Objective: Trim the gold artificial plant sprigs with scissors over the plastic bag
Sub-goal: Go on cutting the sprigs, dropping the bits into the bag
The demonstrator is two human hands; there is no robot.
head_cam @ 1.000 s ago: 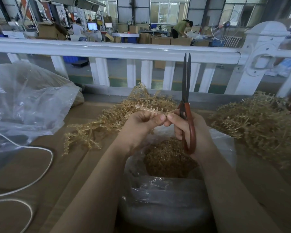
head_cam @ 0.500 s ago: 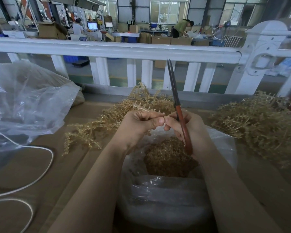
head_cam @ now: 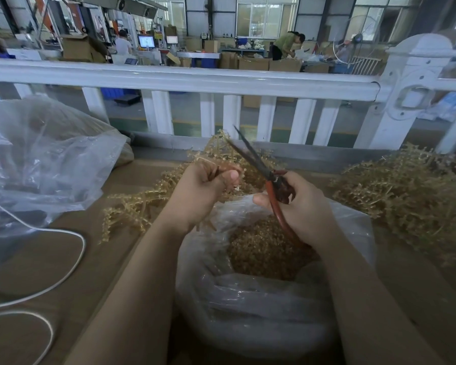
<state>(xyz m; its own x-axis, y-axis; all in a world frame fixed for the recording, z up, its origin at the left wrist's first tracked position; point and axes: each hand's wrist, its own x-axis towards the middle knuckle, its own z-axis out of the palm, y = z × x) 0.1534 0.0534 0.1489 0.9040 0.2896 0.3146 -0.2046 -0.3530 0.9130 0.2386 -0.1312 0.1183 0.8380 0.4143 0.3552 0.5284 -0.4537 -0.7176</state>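
Note:
My left hand is closed around a gold sprig, whose ends poke out below the fist and above it. My right hand grips red-handled scissors; their dark blades are slightly parted and tilt up to the left, toward the left hand. Both hands hover over the mouth of a clear plastic bag that holds a mound of gold trimmings. A heap of gold sprigs lies to the right, and another heap lies behind and left of my left hand.
A brown cardboard surface carries everything. A large crumpled clear bag sits at the left, with a white cable looping in front of it. A white railing runs across the back, with a factory floor and people beyond.
The scissors swung from upright to leaning left, and their blades parted a little. My hands separated: the right drew back right, while the left closed into a fist around the sprig.

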